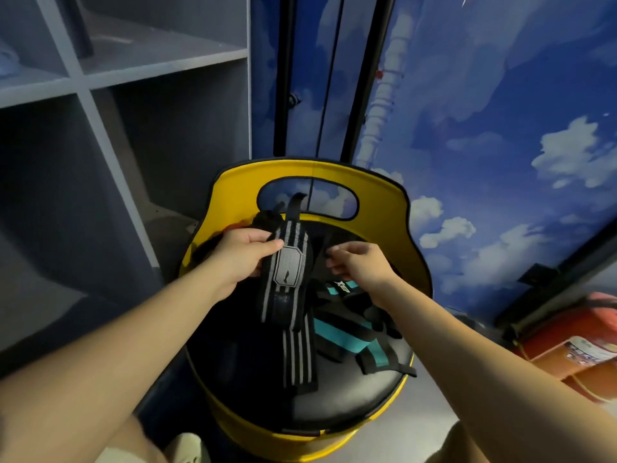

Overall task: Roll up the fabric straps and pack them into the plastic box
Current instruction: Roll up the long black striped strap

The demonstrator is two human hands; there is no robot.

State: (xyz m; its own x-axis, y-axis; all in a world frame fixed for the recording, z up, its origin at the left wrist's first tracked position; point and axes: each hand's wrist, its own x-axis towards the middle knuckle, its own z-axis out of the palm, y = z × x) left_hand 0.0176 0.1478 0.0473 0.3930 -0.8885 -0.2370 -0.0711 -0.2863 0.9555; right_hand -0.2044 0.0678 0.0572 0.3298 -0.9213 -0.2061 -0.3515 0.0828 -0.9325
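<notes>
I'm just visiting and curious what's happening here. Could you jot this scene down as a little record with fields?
Surface: round black seat of a yellow stool
Left hand: grips the black strap with grey stripes near its grey patch
Right hand: fingers curled at dark fabric beside that strap; whether it grips is unclear
Also on the seat: black and teal strap, unrolled
Plastic box: not in view
Nearby: grey shelves, sky-painted wall
</notes>
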